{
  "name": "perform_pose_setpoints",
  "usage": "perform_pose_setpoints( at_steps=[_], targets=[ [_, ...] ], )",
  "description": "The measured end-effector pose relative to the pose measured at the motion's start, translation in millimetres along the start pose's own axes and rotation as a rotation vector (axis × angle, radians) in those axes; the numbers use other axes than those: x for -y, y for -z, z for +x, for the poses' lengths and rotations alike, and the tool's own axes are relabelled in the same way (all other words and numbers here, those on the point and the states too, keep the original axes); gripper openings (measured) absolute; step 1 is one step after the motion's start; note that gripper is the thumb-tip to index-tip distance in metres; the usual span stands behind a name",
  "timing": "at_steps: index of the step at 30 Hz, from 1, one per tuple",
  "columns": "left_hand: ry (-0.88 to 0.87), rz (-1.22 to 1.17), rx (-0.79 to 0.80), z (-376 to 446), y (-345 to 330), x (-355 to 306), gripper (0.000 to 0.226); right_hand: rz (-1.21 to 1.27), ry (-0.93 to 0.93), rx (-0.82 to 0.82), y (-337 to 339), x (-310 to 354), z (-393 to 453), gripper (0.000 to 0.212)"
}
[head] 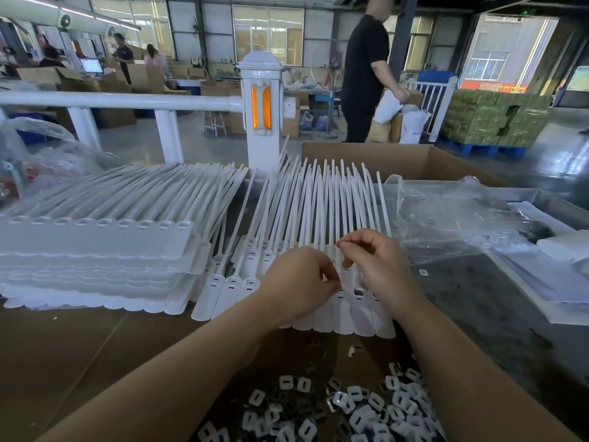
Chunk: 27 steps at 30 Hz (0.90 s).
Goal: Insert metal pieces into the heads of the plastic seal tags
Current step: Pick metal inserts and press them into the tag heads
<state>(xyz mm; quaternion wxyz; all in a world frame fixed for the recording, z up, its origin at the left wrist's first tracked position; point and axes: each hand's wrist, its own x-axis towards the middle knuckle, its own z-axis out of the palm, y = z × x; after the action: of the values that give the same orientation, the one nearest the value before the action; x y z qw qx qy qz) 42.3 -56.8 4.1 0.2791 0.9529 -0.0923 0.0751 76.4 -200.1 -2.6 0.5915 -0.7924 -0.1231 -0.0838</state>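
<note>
Seal tags [344, 301], flat white plastic strips, both hands [338, 272] curled over slotted heads, grasp unclear, small metal pieces [366, 409] heaped.

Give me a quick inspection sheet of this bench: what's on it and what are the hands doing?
Surface: brown cardboard covers the bench.
Job's things: a fanned row of white tags under the hands; a stack of tags on the left; a pile of metal pieces in front.
Clutter: a plastic bag to the right; a stray piece on the dark mat.
Hands: left hand and right hand are curled over the tag heads; what they pinch cannot be told.
Cables: nothing seen.
Surroundings: white railing, a cardboard box, a person standing.
</note>
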Motion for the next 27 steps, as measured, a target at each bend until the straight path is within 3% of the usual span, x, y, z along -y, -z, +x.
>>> perform_pose_setpoints(
  at_steps=[5,10,22,27],
  targets=[
    [-0.343,0.263,-0.021,-7,5,2,0.02,-0.022,-0.008,-0.005,0,1,-1,0.009],
    [-0.512,0.411,0.053,-10,14,8,0.028,-0.005,-0.015,-0.004,-2,0,-1,0.009],
    [-0.614,0.64,0.096,-14,17,0,0.035,-0.015,-0.002,-0.008,-1,0,-1,0.01],
    [-0.505,0.536,0.128,-15,20,4,0.042,-0.007,-0.018,-0.021,-2,1,0,0.01]
  ],
)
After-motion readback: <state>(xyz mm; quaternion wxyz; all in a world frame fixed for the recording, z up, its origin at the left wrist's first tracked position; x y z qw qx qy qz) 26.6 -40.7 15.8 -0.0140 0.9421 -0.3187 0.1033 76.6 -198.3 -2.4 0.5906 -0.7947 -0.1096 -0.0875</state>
